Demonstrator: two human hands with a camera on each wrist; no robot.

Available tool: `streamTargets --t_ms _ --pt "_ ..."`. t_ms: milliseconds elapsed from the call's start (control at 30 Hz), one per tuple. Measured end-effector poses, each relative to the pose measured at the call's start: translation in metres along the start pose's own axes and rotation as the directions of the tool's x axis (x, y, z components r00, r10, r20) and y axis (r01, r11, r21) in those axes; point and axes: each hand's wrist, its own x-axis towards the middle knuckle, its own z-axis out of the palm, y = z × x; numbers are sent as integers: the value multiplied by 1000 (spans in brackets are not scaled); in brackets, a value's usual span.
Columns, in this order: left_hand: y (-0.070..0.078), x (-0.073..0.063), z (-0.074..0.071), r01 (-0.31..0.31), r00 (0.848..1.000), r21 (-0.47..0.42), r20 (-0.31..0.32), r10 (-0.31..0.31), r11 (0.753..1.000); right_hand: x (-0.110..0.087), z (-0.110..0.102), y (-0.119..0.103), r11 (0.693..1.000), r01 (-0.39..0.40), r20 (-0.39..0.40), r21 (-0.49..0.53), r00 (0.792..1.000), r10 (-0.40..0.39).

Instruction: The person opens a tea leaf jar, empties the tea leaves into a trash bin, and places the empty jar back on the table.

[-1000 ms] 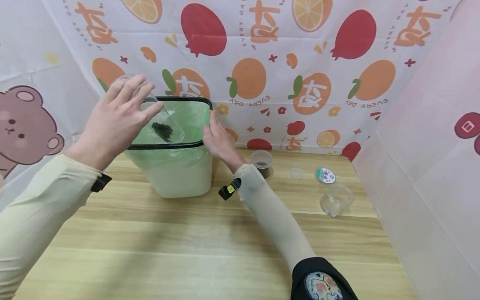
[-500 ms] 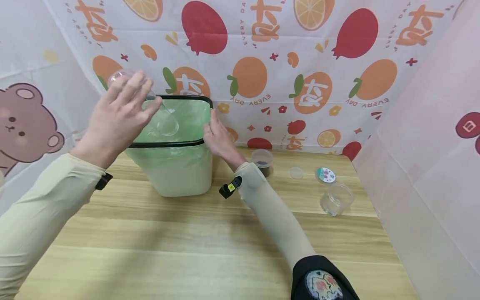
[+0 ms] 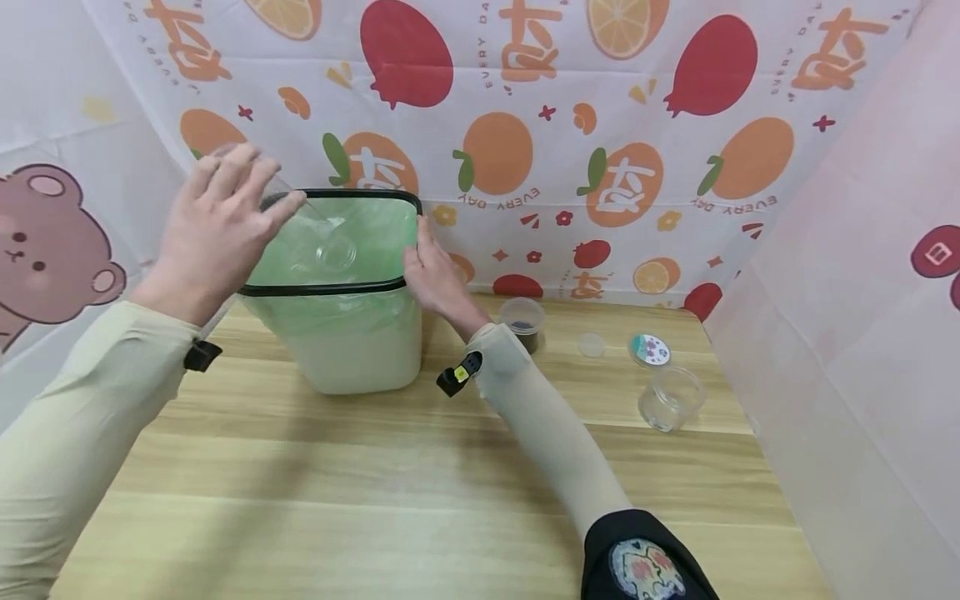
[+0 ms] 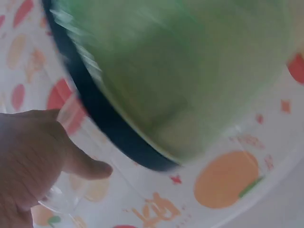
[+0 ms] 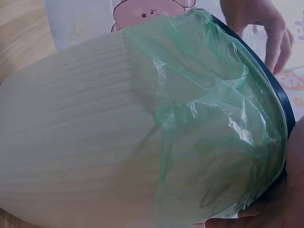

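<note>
My left hand (image 3: 217,221) holds a clear plastic container (image 3: 281,185) above the left part of the bin's opening. In the left wrist view, the container (image 4: 64,192) shows beside the thumb, outside the black rim (image 4: 109,121). The cream bin (image 3: 367,354) is lined with a green plastic bag (image 3: 375,233). A clear round shape (image 3: 335,252) shows inside the opening; whether it belongs to the container I cannot tell. My right hand (image 3: 435,271) grips the bin's right rim, its fingers on the outside. In the right wrist view, the bag (image 5: 190,99) folds over the bin's wall (image 5: 71,142).
Right of the bin, on the wooden table (image 3: 450,500), stands a clear cup (image 3: 522,321) with dark contents. Farther right are a clear disc (image 3: 591,345), a printed round lid (image 3: 650,350) and a clear tub (image 3: 671,398). A fruit-print cloth (image 3: 592,92) hangs close behind the bin.
The dark clump seen in the container one second ago is gone from view. My left hand has shifted slightly left with the container. My right hand has stayed on the rim.
</note>
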Motion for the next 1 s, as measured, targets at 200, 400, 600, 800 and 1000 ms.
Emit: streamTargets --t_ms 200,400,600,800,1000 --pt "-6 -7 12 157 981 -113 -94 -168 981 -1 0 1 1000 -10 1 -11 1000 10" --pt "-12 -9 9 140 976 -128 -147 -158 982 -2 -1 0 1000 1 0 -15 1000 -1" --pt "-12 -12 8 87 983 -89 -156 -100 992 -1 1 1 1000 -3 1 -11 1000 3" --pt "-11 -13 4 132 977 -107 -155 -147 986 0 1 0 999 0 -5 -35 1000 0" --pt "-13 -15 0 149 974 -117 -155 -166 982 1 -1 -3 997 -4 3 -71 1000 4"
